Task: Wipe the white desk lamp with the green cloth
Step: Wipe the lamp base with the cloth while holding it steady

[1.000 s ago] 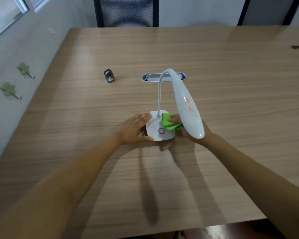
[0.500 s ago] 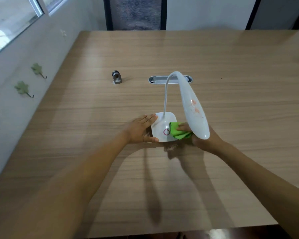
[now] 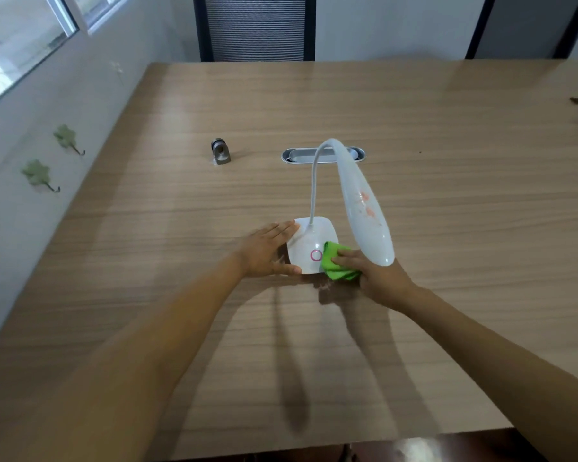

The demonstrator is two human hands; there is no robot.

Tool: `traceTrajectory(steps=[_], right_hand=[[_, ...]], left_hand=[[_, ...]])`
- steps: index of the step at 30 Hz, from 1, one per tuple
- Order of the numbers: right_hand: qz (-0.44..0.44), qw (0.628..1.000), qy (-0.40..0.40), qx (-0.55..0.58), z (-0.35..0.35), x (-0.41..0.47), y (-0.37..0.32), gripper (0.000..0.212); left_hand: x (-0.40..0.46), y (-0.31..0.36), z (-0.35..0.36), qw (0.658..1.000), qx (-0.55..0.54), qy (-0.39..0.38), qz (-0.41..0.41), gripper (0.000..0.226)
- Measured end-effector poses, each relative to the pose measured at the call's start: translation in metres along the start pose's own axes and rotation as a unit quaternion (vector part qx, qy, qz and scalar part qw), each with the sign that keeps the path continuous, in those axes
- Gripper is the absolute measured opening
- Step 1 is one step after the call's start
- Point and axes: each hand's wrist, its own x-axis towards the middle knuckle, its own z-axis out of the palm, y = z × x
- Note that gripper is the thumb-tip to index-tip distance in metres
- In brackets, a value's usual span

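The white desk lamp stands mid-table on a square base [image 3: 309, 243] that carries a pink ring button. A thin neck arches up to its long head [image 3: 364, 208], which bears orange-red smudges and hangs over my right hand. My left hand [image 3: 267, 250] lies flat against the base's left side, thumb along the front edge, steadying it. My right hand [image 3: 377, 275] presses the folded green cloth [image 3: 337, 261] onto the base's front right corner. The lamp head hides part of that hand.
The wooden table [image 3: 447, 228] has a metal cable slot [image 3: 301, 155] behind the lamp and a small metal fitting [image 3: 220, 151] to the back left. A wall with two leaf-shaped hooks [image 3: 35, 173] runs along the left. A chair back [image 3: 257, 28] stands beyond the far edge.
The green cloth and my right hand have slid from the back right of the base towards its front right corner. My left hand stays on the base.
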Motion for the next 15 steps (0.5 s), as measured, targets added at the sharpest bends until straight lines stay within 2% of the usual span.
traceTrajectory(steps=[3, 6, 9, 13, 15], right_hand=[[-0.021, 1.000, 0.010, -0.014, -0.006, -0.017, -0.006, 0.057], [0.034, 0.999, 0.007, 0.012, -0.006, -0.002, -0.010, 0.064], [0.023, 0.999, -0.012, -0.029, -0.008, 0.000, -0.022, 0.055], [0.036, 0.996, -0.037, -0.072, -0.017, 0.007, -0.028, 0.055], [0.036, 0.995, -0.054, -0.074, -0.019, 0.012, -0.028, 0.055]], left_hand=[[-0.002, 0.002, 0.000, 1.000, -0.010, 0.010, -0.007, 0.112], [-0.005, 0.009, 0.002, 0.998, -0.043, 0.027, -0.028, 0.109], [-0.009, 0.016, 0.007, 0.996, -0.048, 0.039, -0.056, 0.115], [-0.011, 0.016, 0.015, 0.994, -0.019, 0.062, -0.085, 0.130], [-0.015, 0.015, 0.016, 0.993, -0.008, 0.074, -0.090, 0.127]])
